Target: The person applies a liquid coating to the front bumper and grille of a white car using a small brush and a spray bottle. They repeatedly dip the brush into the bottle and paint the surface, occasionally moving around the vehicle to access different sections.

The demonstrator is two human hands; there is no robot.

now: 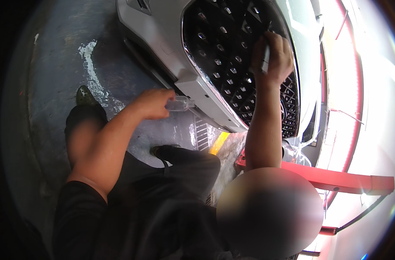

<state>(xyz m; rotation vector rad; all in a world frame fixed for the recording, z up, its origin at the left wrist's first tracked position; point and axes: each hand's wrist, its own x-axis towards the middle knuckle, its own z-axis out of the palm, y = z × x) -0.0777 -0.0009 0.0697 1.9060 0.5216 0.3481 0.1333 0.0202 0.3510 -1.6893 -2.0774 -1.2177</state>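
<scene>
A light-coloured car's front end fills the upper middle, with a glossy black grille (214,47) dotted with small chrome pieces. My left hand (152,104) is wrapped round a small clear bottle (178,104), which is tilted on its side close to the car's lower bumper (210,100). Over the grille, my right hand (275,58) is closed on a slim tool with a pale handle (265,60) and a thin dark end. The fingers cover part of this tool, so its exact kind does not show. Whether its end touches the grille I cannot tell.
A red metal beam (336,177) runs across the right, below the car. The grey floor (132,130) bears worn white paint, a yellow stripe (219,143) and a drain grate (201,135). My legs and shoes are close to the bumper. Strong light washes out the far right.
</scene>
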